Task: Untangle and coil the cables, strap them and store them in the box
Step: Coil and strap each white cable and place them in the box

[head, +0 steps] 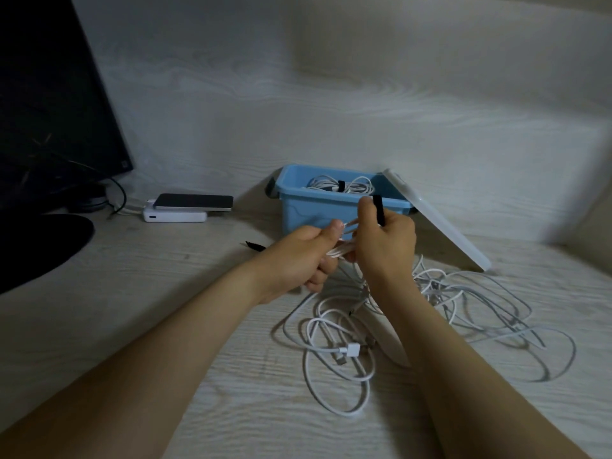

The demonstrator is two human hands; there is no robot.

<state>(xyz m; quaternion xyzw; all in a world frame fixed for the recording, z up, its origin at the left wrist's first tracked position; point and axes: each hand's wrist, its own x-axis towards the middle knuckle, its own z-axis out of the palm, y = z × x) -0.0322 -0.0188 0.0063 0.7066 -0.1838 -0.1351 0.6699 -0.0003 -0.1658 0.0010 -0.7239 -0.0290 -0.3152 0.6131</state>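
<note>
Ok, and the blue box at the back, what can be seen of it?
The blue box looks like glossy plastic, rectangular, open-topped, upright on the pale wood-grain table near the wall. A dark handle shows at its left end. Its white lid is off, leaning tilted against its right side. Inside lies a coiled white cable bound with a black strap. The right hand hides part of its front wall.

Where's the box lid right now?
In the head view, the white lid leans against the right end of the blue box, its lower edge on the table behind the loose cables.
</note>
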